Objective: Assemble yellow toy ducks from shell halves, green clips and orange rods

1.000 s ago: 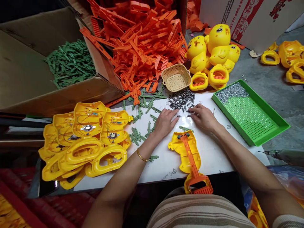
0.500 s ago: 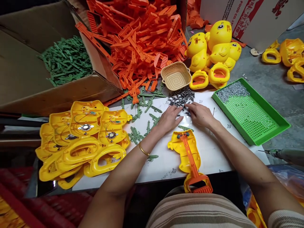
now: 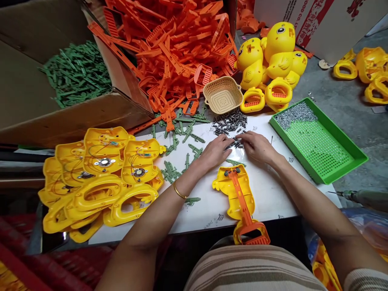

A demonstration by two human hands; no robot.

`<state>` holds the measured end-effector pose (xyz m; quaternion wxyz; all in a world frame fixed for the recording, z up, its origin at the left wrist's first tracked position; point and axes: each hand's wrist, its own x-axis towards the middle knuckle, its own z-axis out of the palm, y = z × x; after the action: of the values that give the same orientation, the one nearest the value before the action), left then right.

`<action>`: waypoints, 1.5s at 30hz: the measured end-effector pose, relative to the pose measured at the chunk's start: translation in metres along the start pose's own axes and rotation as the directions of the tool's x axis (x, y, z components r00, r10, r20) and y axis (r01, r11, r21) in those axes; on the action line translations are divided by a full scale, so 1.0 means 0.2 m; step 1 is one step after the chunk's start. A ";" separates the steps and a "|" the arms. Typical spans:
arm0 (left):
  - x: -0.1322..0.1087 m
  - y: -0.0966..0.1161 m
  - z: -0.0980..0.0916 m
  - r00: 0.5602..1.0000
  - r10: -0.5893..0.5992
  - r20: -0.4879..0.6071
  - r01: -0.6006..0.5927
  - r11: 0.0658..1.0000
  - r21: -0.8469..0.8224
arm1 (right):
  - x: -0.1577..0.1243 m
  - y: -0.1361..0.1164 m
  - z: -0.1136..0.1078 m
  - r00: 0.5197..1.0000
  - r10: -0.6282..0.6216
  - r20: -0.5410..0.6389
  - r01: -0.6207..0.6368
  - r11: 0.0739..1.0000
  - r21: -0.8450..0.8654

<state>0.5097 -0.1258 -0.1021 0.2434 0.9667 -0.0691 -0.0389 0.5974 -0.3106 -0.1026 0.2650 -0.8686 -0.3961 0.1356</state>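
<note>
My left hand (image 3: 216, 150) rests on the white work surface at the near edge of a pile of small dark shiny cylinders (image 3: 233, 120), thumb apart from the fingers. Opposite it, my right hand (image 3: 257, 147) reaches to the same pile with its index finger stretched out. Several of the cylinders lie between my fingertips; no piece shows lifted in either hand. Closer to me lies a yellow duck-shaped half shell (image 3: 247, 194), open side up. An orange handled bar (image 3: 241, 197) runs lengthwise in it, with dark small parts at its top end.
Yellow half shells with wires (image 3: 104, 155) are stacked at left. Green plastic parts (image 3: 169, 171) lie scattered beside them. Behind are a cardboard box (image 3: 127, 97), orange bars (image 3: 169, 52), a beige basket (image 3: 222, 95) and yellow ducks (image 3: 279, 44). A green tray (image 3: 339, 141) with metal screws stands right.
Some dark cylinders have come nearer to me, between my hands, away from the main pile. My hands stay close to the same place; the view has shifted slightly.
</note>
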 end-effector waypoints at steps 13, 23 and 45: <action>-0.02 -0.01 -0.03 0.998 -0.068 0.008 0.068 0.990 -0.123 | 0.00 0.01 -0.03 1.000 0.007 -0.028 -0.005 0.998 0.057; 0.02 0.01 -0.04 0.997 -0.079 0.007 0.080 0.985 -0.150 | 0.03 0.03 0.00 0.998 0.028 -0.064 -0.026 0.999 0.034; 0.04 0.04 -0.04 0.997 0.029 0.076 -0.022 0.996 -0.086 | 0.08 0.02 -0.04 0.989 0.070 -0.133 -0.073 0.997 -0.016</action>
<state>0.5172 -0.1308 -0.0922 0.2821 0.9522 -0.0892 -0.0760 0.6142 -0.3046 -0.0987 0.2767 -0.8921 -0.3475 0.0830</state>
